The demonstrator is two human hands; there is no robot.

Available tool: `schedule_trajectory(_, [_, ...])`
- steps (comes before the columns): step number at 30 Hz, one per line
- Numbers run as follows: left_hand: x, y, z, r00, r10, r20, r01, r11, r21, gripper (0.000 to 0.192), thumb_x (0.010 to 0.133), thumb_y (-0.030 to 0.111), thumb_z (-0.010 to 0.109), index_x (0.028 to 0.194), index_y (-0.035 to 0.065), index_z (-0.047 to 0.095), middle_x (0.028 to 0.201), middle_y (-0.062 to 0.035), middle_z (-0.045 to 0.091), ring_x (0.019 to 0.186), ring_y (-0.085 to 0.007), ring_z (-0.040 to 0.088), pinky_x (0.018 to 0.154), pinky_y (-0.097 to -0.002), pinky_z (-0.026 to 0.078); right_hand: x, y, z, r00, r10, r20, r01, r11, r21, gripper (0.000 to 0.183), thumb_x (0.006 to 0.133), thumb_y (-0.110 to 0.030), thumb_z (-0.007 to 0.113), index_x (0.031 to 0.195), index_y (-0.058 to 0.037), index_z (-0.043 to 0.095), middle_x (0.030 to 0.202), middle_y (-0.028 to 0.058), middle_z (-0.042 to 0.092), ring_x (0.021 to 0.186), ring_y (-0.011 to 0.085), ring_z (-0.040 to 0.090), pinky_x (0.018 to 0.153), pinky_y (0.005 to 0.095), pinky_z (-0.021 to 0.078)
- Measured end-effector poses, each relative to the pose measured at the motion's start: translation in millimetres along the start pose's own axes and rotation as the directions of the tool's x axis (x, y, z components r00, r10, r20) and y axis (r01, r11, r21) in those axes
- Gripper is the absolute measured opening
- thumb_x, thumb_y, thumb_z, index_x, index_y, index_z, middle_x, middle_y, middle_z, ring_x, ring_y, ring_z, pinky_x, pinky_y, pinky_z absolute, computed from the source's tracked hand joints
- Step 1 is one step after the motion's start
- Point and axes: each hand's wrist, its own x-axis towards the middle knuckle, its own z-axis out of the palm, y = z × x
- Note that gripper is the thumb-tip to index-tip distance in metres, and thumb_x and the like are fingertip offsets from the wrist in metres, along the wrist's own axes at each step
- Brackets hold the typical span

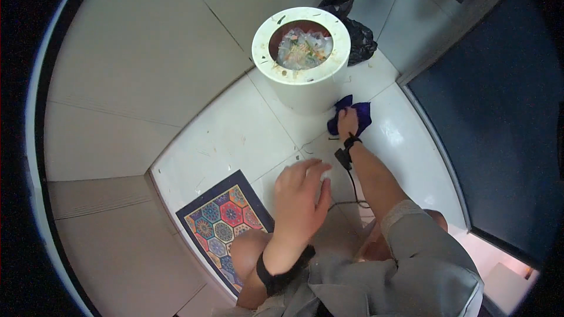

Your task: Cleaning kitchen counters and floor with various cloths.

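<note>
My right hand [348,122] presses a dark purple cloth [363,116] onto the white tiled floor [392,119], just in front of a white trash bin [304,92]. A black strap with a small device and a cable is on that wrist. My left hand [302,193] hovers above my knees with its fingers apart and slightly curled, holding nothing. A black band circles the left wrist. Small scraps and smears lie on the floor between my hands and the bin.
Food waste and plastic fill the bin, with scraps on its rim [260,55]. A black plastic bag [361,42] sits behind it. A patterned hexagon mat [224,224] lies at left along the wall [132,75]. A dark door [489,110] stands at right.
</note>
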Motion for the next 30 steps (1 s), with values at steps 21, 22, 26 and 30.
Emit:
schedule_trajectory(21, [-46,72,12,0.947,-0.102,0.304,-0.033,0.912,0.409,0.038,0.074,0.019,0.049,0.111,0.0146,0.055,0.116,-0.0072,0.049,0.115,-0.0252,0.039,0.099,-0.0595,0.015,202,60,-57,0.972,0.222,-0.069,-0.197,0.944,0.264,0.049,0.083,-0.032,0.047,0.120,0.0013,0.045,0.121,0.0211,0.046,0.112,0.0357,0.042,0.097,0.0388,0.0306])
schedule_trajectory(22, [-34,86,6,0.867,-0.227,0.444,0.055,0.929,0.367,0.035,0.077,0.016,0.047,0.111,0.0162,0.053,0.112,-0.0085,0.047,0.111,-0.0259,0.040,0.097,-0.0587,0.019,209,55,-57,0.974,0.201,-0.103,-0.167,0.947,0.274,0.048,0.084,-0.032,0.046,0.120,0.0005,0.046,0.121,0.0198,0.047,0.112,0.0359,0.042,0.096,0.0394,0.0311])
schedule_trajectory(26, [-52,72,25,0.960,-0.117,0.253,0.022,0.937,0.350,0.028,0.076,0.013,0.048,0.102,0.0111,0.058,0.113,-0.0118,0.047,0.112,-0.0285,0.041,0.097,-0.0614,0.017,227,27,-55,0.992,0.125,0.033,-0.127,0.989,0.080,0.051,0.086,-0.038,0.041,0.121,-0.0006,0.044,0.123,0.0196,0.045,0.113,0.0363,0.042,0.094,0.0459,0.0302])
schedule_trajectory(30, [-45,68,25,0.940,-0.287,0.186,0.191,0.890,0.413,0.028,0.076,0.013,0.048,0.101,0.0115,0.059,0.114,-0.0103,0.048,0.111,-0.0280,0.042,0.097,-0.0596,0.019,251,25,-34,0.928,0.068,0.368,0.023,0.971,-0.238,0.053,0.088,-0.038,0.035,0.126,-0.0023,0.038,0.130,0.0172,0.038,0.120,0.0319,0.036,0.100,0.0433,0.0253])
